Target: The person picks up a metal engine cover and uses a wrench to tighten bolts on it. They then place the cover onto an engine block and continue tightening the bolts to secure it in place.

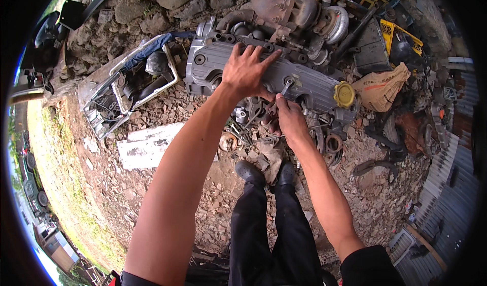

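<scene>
A grey ribbed valve cover point(317, 85) lies across the top of an engine in front of me, with a yellow oil filler cap point(344, 94) at its right end. My left hand point(247, 73) rests on the cover, its fingers spread apart. Closed around the near part of a wrench point(287, 86) is my right hand point(290, 116). The wrench's far end sits over a bolt spot on the cover, and the bolt itself is hidden. My left thumb comes close to my right hand at the cover's near edge.
A turbocharger point(335, 25) and rusty pipes stand behind the engine. To the left are a white-framed holder point(173, 65) with parts and a white panel point(147, 146). A brown paper sack point(383, 88), yellow crate point(406, 35) and corrugated sheets point(446, 179) lie right. Loose tools and metal rings point(334, 143) litter the rubble.
</scene>
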Motion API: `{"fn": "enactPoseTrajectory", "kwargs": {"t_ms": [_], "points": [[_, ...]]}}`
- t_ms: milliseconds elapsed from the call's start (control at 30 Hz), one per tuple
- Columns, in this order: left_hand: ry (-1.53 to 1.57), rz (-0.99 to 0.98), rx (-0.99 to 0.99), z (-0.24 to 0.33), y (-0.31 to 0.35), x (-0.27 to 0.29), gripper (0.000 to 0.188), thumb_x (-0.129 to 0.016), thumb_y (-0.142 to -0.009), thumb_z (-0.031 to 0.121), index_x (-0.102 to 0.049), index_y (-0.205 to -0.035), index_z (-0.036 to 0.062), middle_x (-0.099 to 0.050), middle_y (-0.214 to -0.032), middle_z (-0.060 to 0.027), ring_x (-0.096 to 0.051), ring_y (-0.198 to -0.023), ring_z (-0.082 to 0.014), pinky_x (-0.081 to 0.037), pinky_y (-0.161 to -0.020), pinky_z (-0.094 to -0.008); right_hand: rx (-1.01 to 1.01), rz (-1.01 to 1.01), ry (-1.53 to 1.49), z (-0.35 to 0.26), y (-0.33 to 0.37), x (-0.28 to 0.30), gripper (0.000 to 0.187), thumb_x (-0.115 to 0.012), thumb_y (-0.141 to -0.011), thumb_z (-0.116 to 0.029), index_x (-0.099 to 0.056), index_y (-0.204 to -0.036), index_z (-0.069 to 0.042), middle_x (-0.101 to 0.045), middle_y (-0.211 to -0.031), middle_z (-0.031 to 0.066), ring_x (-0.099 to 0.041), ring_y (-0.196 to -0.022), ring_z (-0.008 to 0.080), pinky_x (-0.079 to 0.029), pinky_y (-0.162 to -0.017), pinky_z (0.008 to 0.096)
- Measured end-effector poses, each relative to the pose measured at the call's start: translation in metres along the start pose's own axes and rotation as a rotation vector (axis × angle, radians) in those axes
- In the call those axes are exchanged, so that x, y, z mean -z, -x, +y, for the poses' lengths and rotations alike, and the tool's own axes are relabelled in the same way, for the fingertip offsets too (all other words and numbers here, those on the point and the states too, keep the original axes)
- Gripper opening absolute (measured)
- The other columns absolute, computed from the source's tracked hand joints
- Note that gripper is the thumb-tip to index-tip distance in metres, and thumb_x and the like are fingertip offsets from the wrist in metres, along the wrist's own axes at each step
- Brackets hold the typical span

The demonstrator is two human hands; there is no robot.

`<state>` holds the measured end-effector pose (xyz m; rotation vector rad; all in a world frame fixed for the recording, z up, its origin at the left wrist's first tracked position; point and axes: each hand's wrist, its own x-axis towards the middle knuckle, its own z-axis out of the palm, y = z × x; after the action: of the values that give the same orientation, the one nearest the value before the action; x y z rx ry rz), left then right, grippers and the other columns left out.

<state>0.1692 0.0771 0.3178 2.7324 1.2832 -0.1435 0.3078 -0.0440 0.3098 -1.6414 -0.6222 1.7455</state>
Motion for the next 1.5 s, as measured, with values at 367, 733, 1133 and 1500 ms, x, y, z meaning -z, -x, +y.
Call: {"fn": "enactPoseTrajectory", "kwargs": {"t_ms": [367, 733, 1133, 1500], "points": [[0.015, 0.054, -0.002, -0.001, 0.003, -0.006, 0.129, -0.079, -0.051, 0.079, -0.029, -0.158, 0.027, -0.046, -0.147, -0.0162, -0.042, -0.138, -0.0307, -0.024, -0.117, -0.0556, 0.397, 0.08, 0.29, -0.007, 0.011, 0.049, 0.03, -0.057, -0.103, -0.034, -0.066, -0.105, -0.005, -0.062, -0.08, -0.0007, -0.052, -0.067, 0.0066, -0.04, -0.053, 0.0223], [-0.002, 0.063, -0.004, 0.001, 0.004, -0.007, 0.133, -0.076, -0.048, 0.084, -0.028, -0.158, 0.0289, -0.048, -0.143, -0.0152, -0.043, -0.137, -0.0297, -0.024, -0.117, -0.0543, 0.341, -0.14, 0.318, -0.076, -0.036, 0.104, 0.021, -0.065, -0.093, -0.016, -0.07, -0.104, 0.001, -0.073, -0.088, 0.0082, -0.061, -0.067, 0.0077, -0.044, -0.05, 0.0206], [0.001, 0.135, -0.027, -0.002, 0.002, -0.015, 0.13, -0.078, -0.048, 0.082, -0.031, -0.157, 0.0301, -0.052, -0.134, -0.013, -0.047, -0.132, -0.031, -0.029, -0.113, -0.0537, 0.68, -0.279, 0.972, -0.111, -0.069, 0.123, 0.019, -0.071, -0.086, -0.014, -0.074, -0.102, -0.005, -0.073, -0.092, 0.0111, -0.067, -0.092, 0.0214, -0.049, -0.088, 0.035], [-0.027, 0.135, 0.006, 0.001, 0.002, -0.015, 0.131, -0.082, -0.046, 0.077, -0.03, -0.158, 0.0307, -0.053, -0.133, -0.0129, -0.046, -0.132, -0.0304, -0.029, -0.114, -0.0516, 0.69, -0.433, 1.109, -0.122, -0.09, 0.113, 0.019, -0.068, -0.087, -0.008, -0.072, -0.105, -0.003, -0.074, -0.097, 0.014, -0.07, -0.095, 0.0257, -0.05, -0.088, 0.0362]]}}
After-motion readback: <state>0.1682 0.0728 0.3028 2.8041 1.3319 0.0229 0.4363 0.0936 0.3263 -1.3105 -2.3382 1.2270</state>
